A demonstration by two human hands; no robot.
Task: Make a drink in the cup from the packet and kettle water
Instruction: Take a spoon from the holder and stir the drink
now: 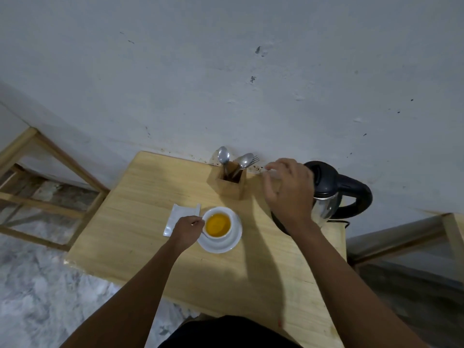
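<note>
The left hand (pixel 187 231) is closed at the left side of the white cup (pixel 219 223), its fingers pinched where the handle would be, though the handle itself is hidden beneath them, so the grip can only be read from the curled fingers touching the cup's wall. The right hand (pixel 288 189) hangs above the table (pixel 140 187) with its fingers loosely spread and curved, holding nothing; it sits between the wooden cutlery holder (pixel 232 180) and the kettle (pixel 329 197), covering part of the kettle's left side. The cup stands on a white saucer (pixel 221 243) near the middle of the table and holds an orange-yellow liquid (pixel 218 224) that fills most of the bowl. Just beside the saucer on the left lies a white packet (pixel 175 217), flat on the wood and partly covered by the left hand. The kettle, with a shiny metal body, black lid and black handle, stands at the far right edge of the table close to the wall (pixel 226 71). The cutlery holder stands at the back edge against the wall, with two spoons (pixel 223 155) and a fork (pixel 254 159) rising out of it. A pale marbled floor (pixel 37 285) shows at lower left.
</note>
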